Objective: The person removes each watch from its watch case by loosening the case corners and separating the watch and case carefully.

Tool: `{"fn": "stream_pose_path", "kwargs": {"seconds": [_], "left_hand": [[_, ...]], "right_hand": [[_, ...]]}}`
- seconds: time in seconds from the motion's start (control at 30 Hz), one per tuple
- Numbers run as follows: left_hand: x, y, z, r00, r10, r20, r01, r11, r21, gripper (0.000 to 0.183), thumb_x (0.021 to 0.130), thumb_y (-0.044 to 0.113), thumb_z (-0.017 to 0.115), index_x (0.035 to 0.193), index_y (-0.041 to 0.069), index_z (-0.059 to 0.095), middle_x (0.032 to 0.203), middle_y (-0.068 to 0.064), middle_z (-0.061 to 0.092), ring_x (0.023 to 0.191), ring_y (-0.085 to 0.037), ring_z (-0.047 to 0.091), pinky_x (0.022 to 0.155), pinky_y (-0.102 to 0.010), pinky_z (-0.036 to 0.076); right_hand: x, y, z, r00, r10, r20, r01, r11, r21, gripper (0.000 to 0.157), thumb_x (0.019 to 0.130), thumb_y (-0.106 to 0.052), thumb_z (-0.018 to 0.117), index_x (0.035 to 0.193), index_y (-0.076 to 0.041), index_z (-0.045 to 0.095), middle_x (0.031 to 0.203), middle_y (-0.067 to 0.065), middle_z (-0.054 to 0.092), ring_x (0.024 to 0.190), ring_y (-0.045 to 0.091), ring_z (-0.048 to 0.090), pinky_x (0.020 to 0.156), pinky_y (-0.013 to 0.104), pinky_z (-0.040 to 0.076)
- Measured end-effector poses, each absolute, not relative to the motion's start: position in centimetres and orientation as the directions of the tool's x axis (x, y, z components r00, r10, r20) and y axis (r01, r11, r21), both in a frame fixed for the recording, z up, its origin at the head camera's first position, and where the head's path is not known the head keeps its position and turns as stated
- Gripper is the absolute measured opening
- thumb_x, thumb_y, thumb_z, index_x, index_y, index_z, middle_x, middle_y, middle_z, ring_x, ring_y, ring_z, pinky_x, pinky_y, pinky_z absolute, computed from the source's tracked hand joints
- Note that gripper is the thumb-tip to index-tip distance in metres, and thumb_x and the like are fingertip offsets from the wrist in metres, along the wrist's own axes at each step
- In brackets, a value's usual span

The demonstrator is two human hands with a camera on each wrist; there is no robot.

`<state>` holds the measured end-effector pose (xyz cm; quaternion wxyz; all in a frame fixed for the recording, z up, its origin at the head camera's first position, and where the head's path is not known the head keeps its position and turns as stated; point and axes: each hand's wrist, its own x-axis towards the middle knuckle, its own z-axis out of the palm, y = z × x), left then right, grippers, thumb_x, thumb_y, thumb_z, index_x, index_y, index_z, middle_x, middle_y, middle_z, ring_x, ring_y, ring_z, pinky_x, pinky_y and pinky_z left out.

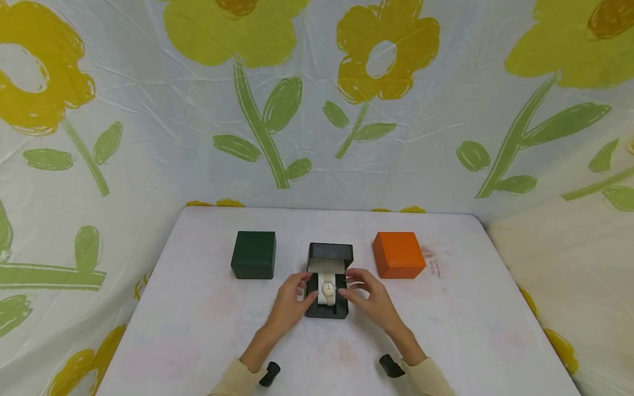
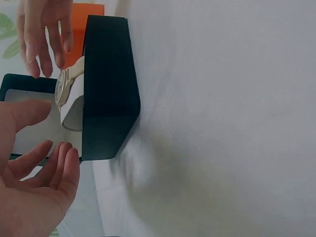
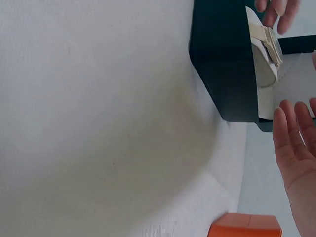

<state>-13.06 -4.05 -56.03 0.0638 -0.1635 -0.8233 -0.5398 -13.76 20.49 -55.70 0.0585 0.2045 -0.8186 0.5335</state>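
Note:
A dark watch box (image 1: 327, 312) stands with its lid (image 1: 331, 252) raised at the middle of the table. Inside it, a wristwatch (image 1: 328, 289) with a cream strap and pale dial is wrapped round a white cushion (image 2: 74, 111). My left hand (image 1: 289, 300) is at the box's left side, fingers loosely bent and thumb over the near part. On the opposite side is my right hand (image 1: 371, 297), its fingers relaxed by the lid's edge. Neither hand grips anything. Whether the fingertips touch the box, I cannot tell.
A closed dark green box (image 1: 253, 256) sits to the left and a closed orange box (image 1: 398, 256) to the right, both farther back. The white-covered table (image 1: 198, 330) meets flower-print cloth (image 1: 317, 165) behind and at the sides.

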Motion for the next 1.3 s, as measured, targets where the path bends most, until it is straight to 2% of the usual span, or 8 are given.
{"fn": "stream_pose_path", "kwargs": {"seconds": [0.23,0.33,0.43,0.67,1.1,1.3], "left_hand": [[-13.4,-3.4,-55.9,-0.933,0.270,0.238,0.342,0.457,0.821,0.051,0.090,0.009,0.080,0.134,-0.006,0.058,0.125,-0.020,0.062,0.105,-0.031,0.062,0.086,-0.040,0.054],[-13.4,-3.3,-55.8,-0.927,0.306,0.216,0.346,0.475,0.809,0.056,0.090,0.010,0.081,0.137,-0.006,0.056,0.131,-0.020,0.060,0.109,-0.031,0.060,0.092,-0.043,0.053],[-13.4,-3.2,-55.7,-0.928,0.325,0.183,0.331,0.492,0.805,0.059,0.090,0.010,0.081,0.140,-0.006,0.054,0.137,-0.019,0.057,0.113,-0.030,0.058,0.096,-0.045,0.051],[-13.6,-3.1,-56.0,-0.924,0.353,0.149,0.325,0.516,0.793,0.063,0.090,0.011,0.082,0.143,-0.005,0.052,0.143,-0.018,0.052,0.116,-0.029,0.058,0.098,-0.044,0.051],[-14.2,-3.4,-56.5,-0.910,0.394,0.127,0.339,0.532,0.776,0.071,0.089,0.012,0.082,0.148,-0.005,0.047,0.148,-0.021,0.048,0.120,-0.030,0.054,0.099,-0.045,0.050],[-14.2,-3.4,-56.5,-0.907,0.390,0.158,0.358,0.516,0.779,0.068,0.087,0.010,0.083,0.145,-0.002,0.049,0.144,-0.018,0.052,0.113,-0.028,0.057,0.093,-0.041,0.052]], "right_hand": [[-14.1,19.5,-55.9,-0.873,-0.329,0.361,-0.475,0.401,-0.783,0.052,0.085,-0.006,0.084,0.130,0.003,0.061,0.126,0.017,0.065,0.110,0.034,0.064,0.086,0.057,0.056],[-14.2,19.3,-55.9,-0.861,-0.358,0.362,-0.496,0.429,-0.755,0.055,0.083,-0.004,0.086,0.131,0.002,0.061,0.125,0.016,0.065,0.109,0.032,0.063,0.083,0.054,0.057],[-14.3,19.3,-56.0,-0.852,-0.382,0.358,-0.509,0.447,-0.735,0.058,0.081,-0.004,0.087,0.132,0.002,0.061,0.125,0.015,0.064,0.106,0.031,0.062,0.081,0.051,0.057],[-14.5,19.3,-56.2,-0.826,-0.428,0.366,-0.549,0.465,-0.695,0.062,0.080,-0.006,0.088,0.134,0.003,0.059,0.129,0.016,0.062,0.102,0.031,0.060,0.077,0.045,0.056],[-14.9,18.8,-55.5,-0.868,-0.468,0.165,-0.430,0.545,-0.720,0.069,0.084,-0.016,0.088,0.143,-0.001,0.055,0.140,0.014,0.056,0.111,0.025,0.052,0.087,0.042,0.054],[-15.0,18.8,-55.4,-0.871,-0.465,0.157,-0.422,0.547,-0.724,0.069,0.083,-0.017,0.089,0.142,-0.002,0.056,0.138,0.011,0.055,0.111,0.025,0.053,0.089,0.045,0.055]]}}
